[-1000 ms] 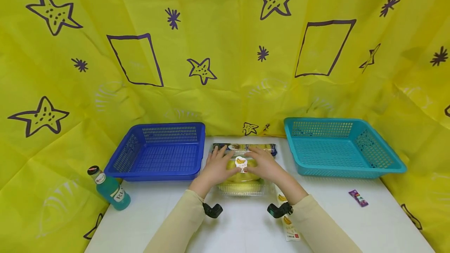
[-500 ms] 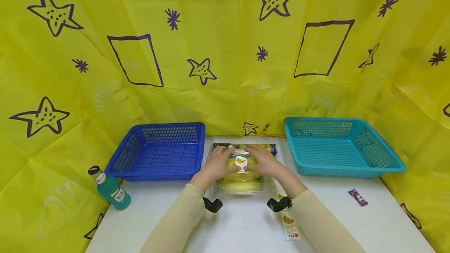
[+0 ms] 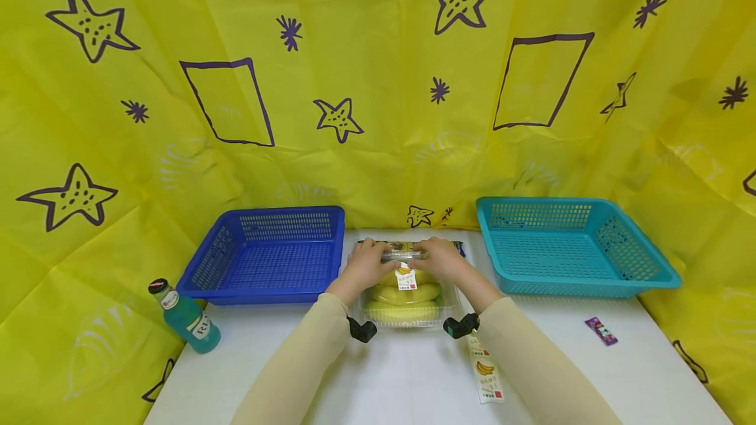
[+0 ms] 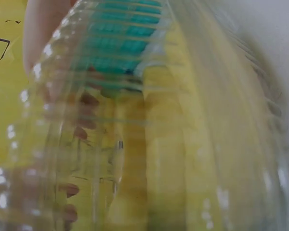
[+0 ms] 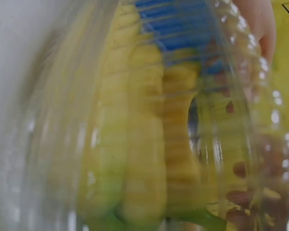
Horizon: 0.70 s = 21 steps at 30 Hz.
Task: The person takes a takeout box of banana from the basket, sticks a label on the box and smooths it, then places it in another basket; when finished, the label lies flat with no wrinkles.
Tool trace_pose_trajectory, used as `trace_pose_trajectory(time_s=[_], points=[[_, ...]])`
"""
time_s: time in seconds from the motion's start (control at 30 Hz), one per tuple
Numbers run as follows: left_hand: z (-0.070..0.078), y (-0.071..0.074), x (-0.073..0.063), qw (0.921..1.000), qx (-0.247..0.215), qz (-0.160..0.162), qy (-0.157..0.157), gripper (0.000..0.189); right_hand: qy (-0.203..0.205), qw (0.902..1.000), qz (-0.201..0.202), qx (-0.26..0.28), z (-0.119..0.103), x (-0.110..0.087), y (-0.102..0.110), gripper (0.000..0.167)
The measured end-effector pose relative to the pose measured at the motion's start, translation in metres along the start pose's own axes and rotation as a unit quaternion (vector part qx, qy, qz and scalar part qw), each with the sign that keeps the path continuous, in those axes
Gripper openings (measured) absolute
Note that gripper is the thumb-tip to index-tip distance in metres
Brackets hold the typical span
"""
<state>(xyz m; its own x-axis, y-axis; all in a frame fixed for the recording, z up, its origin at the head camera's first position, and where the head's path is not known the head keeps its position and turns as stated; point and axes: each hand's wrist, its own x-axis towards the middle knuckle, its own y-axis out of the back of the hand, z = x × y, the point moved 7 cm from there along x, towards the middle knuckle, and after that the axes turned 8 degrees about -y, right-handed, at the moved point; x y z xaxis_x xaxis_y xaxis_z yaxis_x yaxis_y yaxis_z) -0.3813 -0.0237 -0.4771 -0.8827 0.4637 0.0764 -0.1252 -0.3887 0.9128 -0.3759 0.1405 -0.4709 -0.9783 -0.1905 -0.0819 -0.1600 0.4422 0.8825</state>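
A clear plastic clamshell box (image 3: 407, 324) sits mid-table with yellow bananas (image 3: 404, 294) inside. A white label with a banana picture (image 3: 406, 279) is on its lid. My left hand (image 3: 365, 266) grips the far left part of the box, thumb on top and fingers bent over the far edge. On the far right part, my right hand (image 3: 444, 262) grips it the same way. Through the ribbed plastic wall (image 4: 53, 120), the left wrist view shows fingertips beyond the bananas (image 4: 164, 144). Blurred bananas (image 5: 144, 144) fill the right wrist view too.
Behind the box lies a long snack package (image 3: 400, 246), partly covered by the hands. A blue basket (image 3: 266, 297) stands left, a teal basket (image 3: 585, 290) right. A teal bottle (image 3: 190, 323), a small purple packet (image 3: 601, 331) and a banana-printed label strip (image 3: 487, 376) are on the table.
Both hands have gone from spread fingers over the lid to fingers bent round the far edge. The thumbs have drawn back off the label, and more of the bananas shows.
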Motion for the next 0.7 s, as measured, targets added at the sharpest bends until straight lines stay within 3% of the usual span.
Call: trace_pose_trajectory(time_s=[0.43, 0.7], points=[[-0.002, -0.001, 0.000, 0.9997, -0.007, 0.017, 0.015, 0.041, -0.017, 0.9996, 0.007, 0.023, 0.006, 0.007, -0.002, 0.048], [-0.011, 0.005, -0.003, 0.9953, -0.082, 0.049, 0.015, 0.046, -0.005, 0.9975, 0.027, 0.065, 0.007, -0.001, 0.011, 0.046]])
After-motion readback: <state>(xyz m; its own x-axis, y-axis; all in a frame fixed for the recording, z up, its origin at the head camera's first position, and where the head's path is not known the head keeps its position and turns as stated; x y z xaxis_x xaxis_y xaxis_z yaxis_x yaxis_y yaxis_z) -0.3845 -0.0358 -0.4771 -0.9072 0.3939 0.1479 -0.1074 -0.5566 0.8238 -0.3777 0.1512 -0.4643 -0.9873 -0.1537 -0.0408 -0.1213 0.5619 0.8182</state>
